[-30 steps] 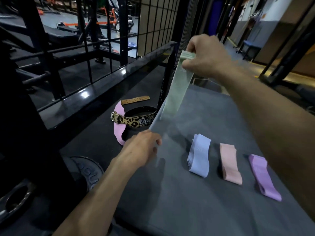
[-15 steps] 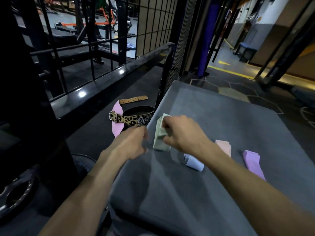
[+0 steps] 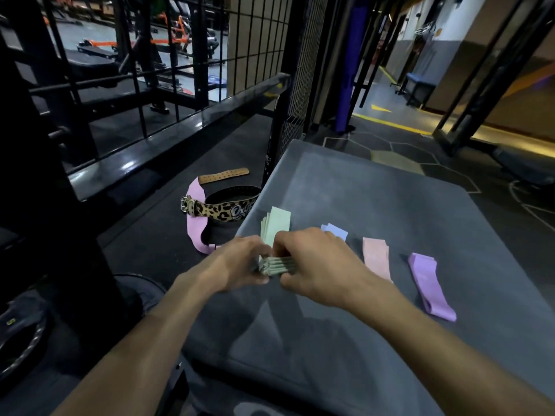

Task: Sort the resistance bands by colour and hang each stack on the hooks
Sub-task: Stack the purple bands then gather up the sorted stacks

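Left hand (image 3: 240, 262) and right hand (image 3: 315, 259) both gripping near end of pale green stack of stretchy bands (image 3: 277, 232), on left part of grey padded mat (image 3: 375, 190). Fingertips hidden under stack. Far end of stack pokes out past knuckles. Light blue band pile (image 3: 336, 230) mostly hidden behind right hand. Beside it peach band pile (image 3: 376, 257), then purple band pile (image 3: 429, 285), flat, apart. Leopard-print belt with buckle (image 3: 216, 208) on dark floor, half hidden by mat edge. Hooks hard to make out.

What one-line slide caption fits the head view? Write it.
Both hands, left hand and right hand, grip the green bands beside three sorted stacks.
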Available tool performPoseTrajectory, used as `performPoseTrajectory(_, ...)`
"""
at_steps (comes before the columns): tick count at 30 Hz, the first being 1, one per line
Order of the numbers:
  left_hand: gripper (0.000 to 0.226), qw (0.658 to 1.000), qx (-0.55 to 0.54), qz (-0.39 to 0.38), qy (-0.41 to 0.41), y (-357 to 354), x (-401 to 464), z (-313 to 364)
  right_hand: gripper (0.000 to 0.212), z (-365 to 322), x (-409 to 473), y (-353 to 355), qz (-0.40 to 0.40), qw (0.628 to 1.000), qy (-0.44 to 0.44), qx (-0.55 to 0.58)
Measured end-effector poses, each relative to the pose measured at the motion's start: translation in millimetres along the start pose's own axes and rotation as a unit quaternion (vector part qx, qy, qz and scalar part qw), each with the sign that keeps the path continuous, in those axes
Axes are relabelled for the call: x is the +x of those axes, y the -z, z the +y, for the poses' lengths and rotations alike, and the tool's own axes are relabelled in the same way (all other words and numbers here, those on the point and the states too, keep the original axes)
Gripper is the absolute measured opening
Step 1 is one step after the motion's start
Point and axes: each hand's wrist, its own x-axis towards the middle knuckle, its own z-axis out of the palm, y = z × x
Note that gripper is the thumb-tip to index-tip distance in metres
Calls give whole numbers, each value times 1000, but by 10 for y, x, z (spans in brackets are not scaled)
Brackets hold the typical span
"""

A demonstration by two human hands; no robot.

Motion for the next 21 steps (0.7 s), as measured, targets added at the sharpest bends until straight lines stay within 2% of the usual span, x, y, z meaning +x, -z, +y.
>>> performPoseTrajectory(2, 27, 999, -26, -26, 16, 43, -14, 11, 22, 48, 55, 122, -14, 1000, -4, 10)
performPoseTrajectory(6, 37, 997, -46, -57, 38, 89, -1, -82, 22, 220, 340, 348, -65, 997, -3, 40)
performPoseTrajectory(10, 32, 994, -41, -56, 80, 53, 51, -152, 24, 486, 825, 438, -87, 994, -24, 57)
performPoseTrajectory(15, 14, 985, -116, -17, 125, -25, 169, -173, 11, 812, 1426, 297, -107, 987, -79, 87)
performPoseTrajectory(18, 20, 977, -132, 15, 166, -82, 248, -186, 14, 925, 1676, 139, -126, 978, -124, 112)
performPoseTrajectory(21, 39, 971, -130, 39, 195, -123, 312, -185, 16, 961, 1821, -11, -140, 970, -153, 124)
